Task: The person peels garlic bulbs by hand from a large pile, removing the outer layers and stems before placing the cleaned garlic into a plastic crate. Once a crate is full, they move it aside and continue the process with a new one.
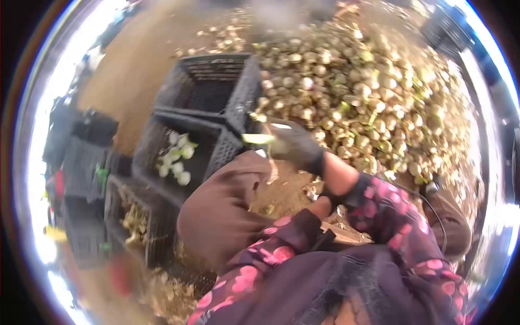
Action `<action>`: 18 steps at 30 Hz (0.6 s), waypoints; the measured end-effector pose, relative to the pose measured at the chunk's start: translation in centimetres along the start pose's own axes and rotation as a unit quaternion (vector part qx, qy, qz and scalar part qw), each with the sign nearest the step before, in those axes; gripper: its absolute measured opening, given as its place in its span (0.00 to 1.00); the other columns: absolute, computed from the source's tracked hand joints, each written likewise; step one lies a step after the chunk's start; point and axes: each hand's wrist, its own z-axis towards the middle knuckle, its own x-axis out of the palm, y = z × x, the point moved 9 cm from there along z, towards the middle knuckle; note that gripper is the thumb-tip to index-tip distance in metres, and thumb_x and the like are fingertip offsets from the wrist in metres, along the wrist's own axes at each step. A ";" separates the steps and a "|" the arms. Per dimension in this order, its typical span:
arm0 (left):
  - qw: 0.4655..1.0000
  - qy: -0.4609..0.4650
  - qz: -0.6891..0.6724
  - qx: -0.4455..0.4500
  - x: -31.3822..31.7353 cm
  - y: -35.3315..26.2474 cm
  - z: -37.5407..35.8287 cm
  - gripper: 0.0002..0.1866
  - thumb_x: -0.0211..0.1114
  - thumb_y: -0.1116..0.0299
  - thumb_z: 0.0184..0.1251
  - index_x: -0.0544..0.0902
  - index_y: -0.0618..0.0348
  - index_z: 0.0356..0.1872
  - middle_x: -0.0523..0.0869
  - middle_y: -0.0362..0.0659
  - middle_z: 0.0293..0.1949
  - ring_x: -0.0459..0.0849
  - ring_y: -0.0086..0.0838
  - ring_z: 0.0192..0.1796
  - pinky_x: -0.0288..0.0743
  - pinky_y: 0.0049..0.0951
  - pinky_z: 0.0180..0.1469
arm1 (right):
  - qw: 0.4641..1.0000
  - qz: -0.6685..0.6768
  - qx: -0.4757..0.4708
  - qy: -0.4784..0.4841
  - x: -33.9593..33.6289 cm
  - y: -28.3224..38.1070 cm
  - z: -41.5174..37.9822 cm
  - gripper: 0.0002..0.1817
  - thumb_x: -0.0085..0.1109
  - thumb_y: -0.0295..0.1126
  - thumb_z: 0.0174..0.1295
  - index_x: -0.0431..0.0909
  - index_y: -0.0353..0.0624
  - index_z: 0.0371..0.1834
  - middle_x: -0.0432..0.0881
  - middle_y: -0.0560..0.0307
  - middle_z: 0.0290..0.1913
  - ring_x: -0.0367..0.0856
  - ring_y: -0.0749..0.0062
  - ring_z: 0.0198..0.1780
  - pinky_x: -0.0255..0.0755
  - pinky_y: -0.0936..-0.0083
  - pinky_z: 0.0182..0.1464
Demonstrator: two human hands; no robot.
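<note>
My right hand (295,145), in a dark glove, reaches across in front of my knee. Its fingers look closed on a pale green stalk (258,138), blurred by motion, which points left towards the crates. My left hand (334,199) is mostly hidden under my right forearm; only a dark glove edge shows, so its fingers and anything in them cannot be made out. Left of my knee, a dark crate (208,154) holds several peeled white-green bulbs (176,157). Behind my right hand lies a large heap of onion-like bulbs (368,92).
A second dark crate (238,100) stands behind the first. At lower left, another crate (154,238) holds yellowish scraps (135,222). Stacked dark crates (81,162) stand at the far left. Peelings (168,292) lie on the ground nearby. A dark crate (447,30) is at the upper right.
</note>
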 end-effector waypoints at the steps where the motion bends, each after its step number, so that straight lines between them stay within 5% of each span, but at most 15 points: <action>1: 0.995 -0.022 -0.094 -0.023 -0.5 1.1 0.0 0.21 0.53 0.57 0.66 0.72 0.55 0.57 0.80 0.48 0.48 0.80 0.33 0.48 0.73 0.30 0.51 | 0.994 0.102 0.040 -0.005 2.4 -0.4 1.4 0.28 0.62 0.38 0.61 0.67 0.42 0.63 0.69 0.51 0.61 0.73 0.63 0.57 0.72 0.69 0.52; 3: 0.943 -0.034 -0.327 -0.060 -1.8 2.9 0.5 0.22 0.54 0.55 0.66 0.71 0.55 0.57 0.79 0.46 0.49 0.79 0.31 0.48 0.74 0.30 0.49 | 0.984 -0.124 -0.126 0.029 2.6 0.5 3.5 0.28 0.59 0.41 0.63 0.66 0.42 0.63 0.72 0.51 0.58 0.74 0.63 0.56 0.71 0.69 0.53; 6: 0.854 -0.021 -0.514 -0.080 -2.8 3.8 1.7 0.24 0.54 0.52 0.67 0.69 0.55 0.58 0.78 0.42 0.50 0.78 0.28 0.48 0.75 0.30 0.47 | 0.910 -0.410 -0.018 -0.059 -2.2 1.5 -0.5 0.24 0.58 0.43 0.62 0.72 0.40 0.56 0.79 0.47 0.50 0.76 0.62 0.53 0.69 0.69 0.55; 8: 0.853 -0.004 -0.515 -0.079 -2.5 4.0 2.0 0.25 0.55 0.50 0.68 0.68 0.55 0.58 0.77 0.40 0.51 0.78 0.26 0.48 0.76 0.30 0.45 | 0.859 -0.492 -0.113 -0.086 -6.3 1.3 -4.8 0.18 0.58 0.43 0.60 0.78 0.41 0.45 0.80 0.48 0.46 0.78 0.57 0.48 0.70 0.65 0.53; 9: 0.879 0.003 -0.472 -0.070 -2.3 3.8 1.7 0.24 0.53 0.45 0.67 0.73 0.55 0.51 0.79 0.40 0.42 0.78 0.26 0.39 0.76 0.30 0.38 | 0.751 -0.656 -0.055 -0.055 -11.5 -2.1 -6.1 0.16 0.60 0.40 0.58 0.80 0.42 0.45 0.82 0.50 0.41 0.79 0.56 0.44 0.72 0.66 0.52; 10: 0.902 0.011 -0.428 -0.060 -2.2 3.5 1.4 0.26 0.52 0.41 0.67 0.77 0.56 0.44 0.81 0.39 0.33 0.79 0.26 0.31 0.76 0.30 0.32 | 0.831 -0.519 0.092 -0.176 -18.3 -5.7 -8.9 0.14 0.60 0.38 0.56 0.81 0.44 0.42 0.82 0.49 0.37 0.80 0.52 0.40 0.73 0.63 0.48; 11: 0.818 0.069 -0.533 -0.205 -1.1 2.0 -0.4 0.28 0.51 0.38 0.65 0.79 0.57 0.40 0.81 0.40 0.28 0.78 0.27 0.27 0.76 0.30 0.29 | 0.676 -0.723 0.089 -0.107 -23.0 -8.5 -10.4 0.13 0.58 0.36 0.56 0.81 0.42 0.41 0.82 0.45 0.36 0.80 0.47 0.39 0.73 0.61 0.47; 13: 0.801 0.092 -0.573 -0.144 -1.7 -0.4 -0.1 0.33 0.53 0.35 0.62 0.78 0.60 0.41 0.80 0.41 0.27 0.79 0.27 0.25 0.77 0.30 0.29 | 0.705 -0.591 0.275 -0.280 -28.0 -5.8 -15.2 0.13 0.57 0.36 0.56 0.80 0.43 0.42 0.81 0.41 0.38 0.79 0.45 0.42 0.72 0.60 0.49; 15: 0.860 0.056 -0.484 -0.151 -2.8 0.0 0.1 0.29 0.55 0.39 0.63 0.75 0.60 0.46 0.80 0.40 0.29 0.80 0.27 0.27 0.78 0.28 0.30 | 0.622 -0.609 0.055 -0.489 -30.1 0.4 -15.2 0.20 0.60 0.32 0.52 0.75 0.43 0.51 0.80 0.42 0.42 0.79 0.48 0.46 0.72 0.62 0.49; 18: 0.880 0.057 -0.439 -0.173 -1.0 3.1 0.6 0.21 0.58 0.52 0.66 0.71 0.56 0.51 0.80 0.40 0.32 0.81 0.25 0.29 0.79 0.26 0.31 | 0.529 -0.652 -0.115 -0.531 -31.1 9.0 -11.3 0.25 0.59 0.29 0.52 0.72 0.49 0.56 0.71 0.41 0.59 0.73 0.46 0.54 0.69 0.61 0.56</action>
